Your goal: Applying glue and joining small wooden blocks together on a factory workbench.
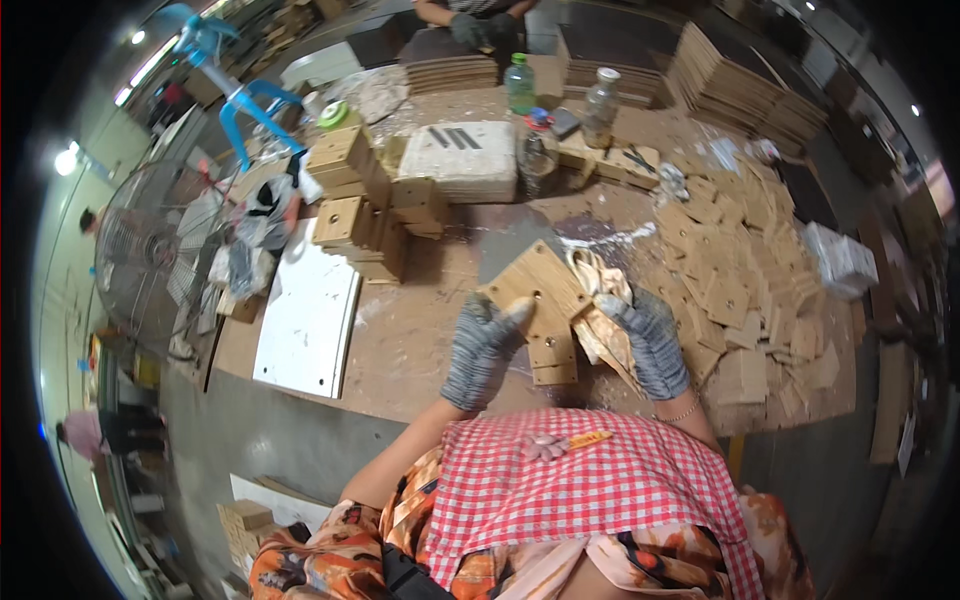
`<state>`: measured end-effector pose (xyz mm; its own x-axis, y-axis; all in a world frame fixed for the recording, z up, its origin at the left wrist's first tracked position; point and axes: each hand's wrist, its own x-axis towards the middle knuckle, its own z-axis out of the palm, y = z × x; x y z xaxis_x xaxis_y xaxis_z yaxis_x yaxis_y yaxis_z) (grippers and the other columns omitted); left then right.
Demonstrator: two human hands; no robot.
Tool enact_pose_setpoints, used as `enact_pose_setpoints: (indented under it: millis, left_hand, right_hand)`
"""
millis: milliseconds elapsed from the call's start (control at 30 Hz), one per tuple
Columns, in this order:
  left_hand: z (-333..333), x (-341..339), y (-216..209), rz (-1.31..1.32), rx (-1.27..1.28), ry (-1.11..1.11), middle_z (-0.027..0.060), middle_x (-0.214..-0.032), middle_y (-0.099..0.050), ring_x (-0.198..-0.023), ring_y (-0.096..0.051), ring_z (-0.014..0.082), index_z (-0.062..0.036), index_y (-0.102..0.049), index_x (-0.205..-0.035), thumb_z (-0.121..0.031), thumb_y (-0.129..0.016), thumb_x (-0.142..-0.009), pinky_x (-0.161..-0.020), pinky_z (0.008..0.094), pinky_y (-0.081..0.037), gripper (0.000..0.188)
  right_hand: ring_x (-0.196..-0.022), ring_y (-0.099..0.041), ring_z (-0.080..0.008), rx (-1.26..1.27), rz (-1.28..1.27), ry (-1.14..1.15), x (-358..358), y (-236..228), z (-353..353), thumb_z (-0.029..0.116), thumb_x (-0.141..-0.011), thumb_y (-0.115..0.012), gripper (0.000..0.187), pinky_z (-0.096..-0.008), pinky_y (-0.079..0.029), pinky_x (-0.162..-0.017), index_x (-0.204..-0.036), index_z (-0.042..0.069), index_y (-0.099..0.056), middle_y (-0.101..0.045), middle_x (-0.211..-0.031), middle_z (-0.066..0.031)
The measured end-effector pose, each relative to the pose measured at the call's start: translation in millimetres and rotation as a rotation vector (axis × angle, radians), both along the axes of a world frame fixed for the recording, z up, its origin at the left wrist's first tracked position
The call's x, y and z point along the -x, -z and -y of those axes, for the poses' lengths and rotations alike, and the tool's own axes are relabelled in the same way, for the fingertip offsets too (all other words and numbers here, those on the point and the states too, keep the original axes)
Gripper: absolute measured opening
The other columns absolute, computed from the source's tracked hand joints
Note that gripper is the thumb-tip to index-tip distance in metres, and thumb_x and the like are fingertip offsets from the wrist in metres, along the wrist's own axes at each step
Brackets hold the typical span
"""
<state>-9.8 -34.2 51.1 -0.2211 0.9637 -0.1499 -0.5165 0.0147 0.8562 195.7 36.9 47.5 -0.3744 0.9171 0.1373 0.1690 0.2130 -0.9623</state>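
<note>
My left hand (pixel 480 350), in a grey knitted glove, grips a square wooden block (pixel 528 280) with small holes by its lower left edge, thumb on its face. The block is tilted, one corner pointing away from me. My right hand (pixel 648 338), gloved likewise, is closed on a crumpled cream cloth (pixel 603 335) with brown stains, at the block's right side. Whether its fingers also touch the block I cannot tell. Below the held block, nearer to me, lies a smaller-looking wooden block (pixel 552 355), partly covered by it.
Stacked wooden blocks (pixel 350 220) stand to the left, beside a white panel (pixel 305 310). Many loose wooden pieces (pixel 740 270) are heaped at the right. Bottles (pixel 600 105) and a white slab (pixel 460 165) stand farther back. Across the table is another person's gloved hand (pixel 468 30).
</note>
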Motion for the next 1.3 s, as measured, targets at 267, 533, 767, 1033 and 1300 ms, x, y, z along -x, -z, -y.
enact_pose_setpoints:
  millis: [267,533,767,1033,1300]
  left_hand:
    - [-30,27,67,0.383,0.111,0.021,0.0119,-0.105,-0.064,-0.094,-0.064,0.0200,0.0007,-0.053,-0.115,-0.014,-0.066,-0.086,-0.073,0.0302,-0.057,0.035]
    - [-137,156,124,0.507,0.002,-0.480,0.0122,-0.092,-0.065,-0.085,-0.065,0.0253,-0.0043,-0.059,-0.102,-0.013,-0.061,-0.089,-0.066,0.0394,-0.058,0.016]
    - [-177,176,106,0.363,0.209,-0.722,0.0135,-0.099,-0.058,-0.088,-0.060,0.0294,-0.0042,-0.055,-0.107,-0.016,-0.061,-0.089,-0.073,0.0464,-0.055,0.022]
    - [-171,185,114,0.434,0.100,-0.543,0.0156,-0.089,-0.048,-0.086,-0.058,0.0366,-0.0018,-0.045,-0.099,-0.011,-0.054,-0.088,-0.078,0.0520,-0.056,0.017]
    - [-124,97,112,-0.117,0.068,0.165,0.0050,-0.093,-0.064,-0.095,-0.061,0.0203,-0.0050,-0.062,-0.095,-0.013,-0.066,-0.084,-0.091,0.0317,-0.049,0.014]
  right_hand:
    - [-0.087,-0.057,-0.0097,0.255,-0.183,0.091,5,7,7,0.018,-0.090,-0.061,0.027,-0.0258,-0.047,-0.082,-0.108,-0.002,-0.064,-0.066,-0.098,-0.0042]
    - [-0.091,-0.057,-0.0126,0.301,-0.225,0.191,-17,20,6,0.020,-0.090,-0.059,0.031,-0.0281,-0.046,-0.086,-0.111,-0.003,-0.062,-0.065,-0.102,-0.0072]
    - [-0.093,-0.058,-0.0135,0.272,-0.124,0.162,-15,18,18,0.019,-0.090,-0.059,0.030,-0.0288,-0.045,-0.086,-0.111,-0.002,-0.062,-0.066,-0.101,-0.0083]
    - [-0.097,-0.058,-0.0133,0.147,-0.151,0.244,-36,29,5,0.019,-0.091,-0.058,0.030,-0.0280,-0.044,-0.090,-0.113,-0.001,-0.063,-0.065,-0.106,-0.0083]
    - [-0.104,-0.057,-0.0172,0.018,-0.203,0.410,-66,49,-11,0.016,-0.096,-0.046,0.029,-0.0309,-0.043,-0.094,-0.113,-0.001,-0.062,-0.062,-0.114,-0.0097]
